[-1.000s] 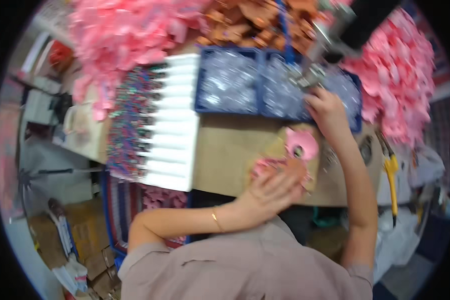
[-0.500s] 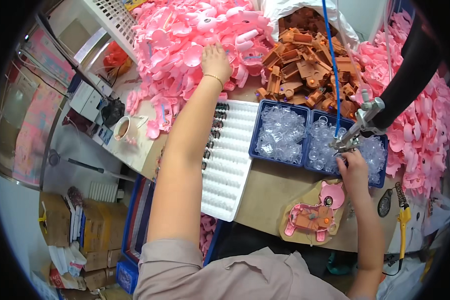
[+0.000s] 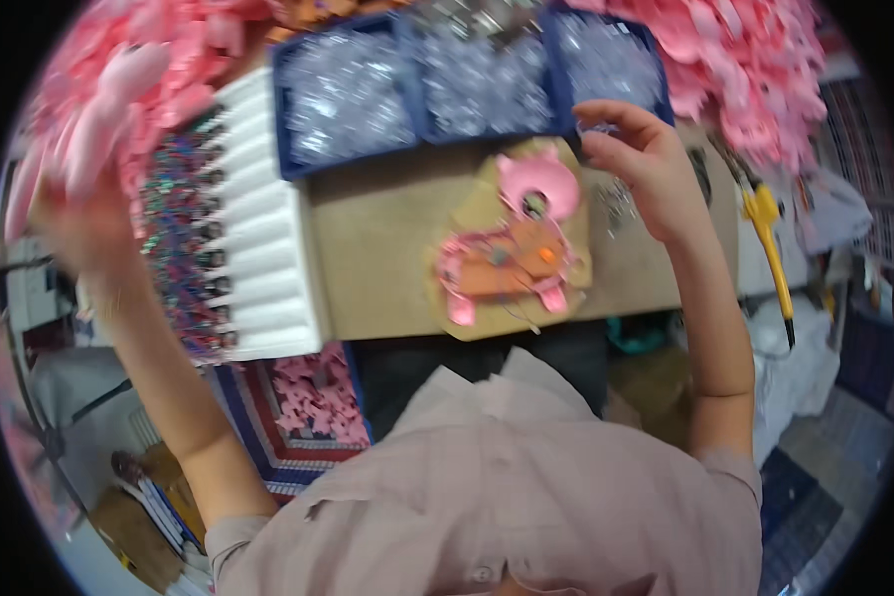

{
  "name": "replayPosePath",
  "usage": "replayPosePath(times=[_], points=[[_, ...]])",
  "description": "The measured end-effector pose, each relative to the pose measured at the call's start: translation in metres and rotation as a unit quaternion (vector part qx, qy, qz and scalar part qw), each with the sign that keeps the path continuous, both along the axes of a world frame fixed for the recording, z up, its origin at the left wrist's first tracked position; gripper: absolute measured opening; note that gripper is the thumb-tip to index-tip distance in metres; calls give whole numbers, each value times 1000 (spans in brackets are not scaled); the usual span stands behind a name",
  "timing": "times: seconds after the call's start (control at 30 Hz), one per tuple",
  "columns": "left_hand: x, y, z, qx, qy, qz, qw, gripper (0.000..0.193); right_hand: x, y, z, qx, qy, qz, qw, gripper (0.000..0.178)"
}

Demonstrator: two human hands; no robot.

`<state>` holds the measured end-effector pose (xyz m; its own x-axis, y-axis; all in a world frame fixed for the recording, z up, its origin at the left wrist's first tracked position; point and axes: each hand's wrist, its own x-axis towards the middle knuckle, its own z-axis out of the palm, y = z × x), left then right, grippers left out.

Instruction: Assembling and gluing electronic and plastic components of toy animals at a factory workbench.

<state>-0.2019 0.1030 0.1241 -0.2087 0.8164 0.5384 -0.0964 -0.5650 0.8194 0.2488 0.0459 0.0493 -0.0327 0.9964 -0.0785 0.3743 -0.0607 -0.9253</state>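
At the upper left of the frame, your left hand (image 3: 89,223) is blurring, its fingers apparently gripping a pink part (image 3: 124,84), though the smear is hiding the exact hold. Over at the upper right, your right hand (image 3: 646,164) is hovering by the lower right of the blue bins (image 3: 281,119), fingers curled, thumb and forefinger close together; something clear may be sitting between them, but I'm not able to tell. Just right of centre, the open toy (image 3: 515,243) is lying on the tan pad (image 3: 475,206), neither hand touching it, thin wires (image 3: 520,310) trailing between its legs.

Those wires are looking like the weak spot: anything pressing down there could be pinching them. Your left forearm is passing right beside the coloured wires (image 3: 176,258) at the white rack (image 3: 288,268), so a low sweep could be snagging a bundle. And the metal bits (image 3: 618,204) are lying beside your right wrist; a careless brush could be scattering them.
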Motion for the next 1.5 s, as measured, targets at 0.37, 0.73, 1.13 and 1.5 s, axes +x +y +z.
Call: replayPosePath(times=[0.37,0.73,1.13,1.5], points=[[111,-133,-70,-232,-352,-149,895,46,-14,-131,-6,-18,-81,18,996,34],[171,-145,-67,-380,-238,-193,873,66,-18,-108,-9,69,-243,86,964,48],[98,-166,14,-274,519,-141,797,20,-52,-46,50,-24,191,117,974,44],[129,-159,-51,-366,242,-155,885,52,-16,-88,18,80,-195,154,965,21]])
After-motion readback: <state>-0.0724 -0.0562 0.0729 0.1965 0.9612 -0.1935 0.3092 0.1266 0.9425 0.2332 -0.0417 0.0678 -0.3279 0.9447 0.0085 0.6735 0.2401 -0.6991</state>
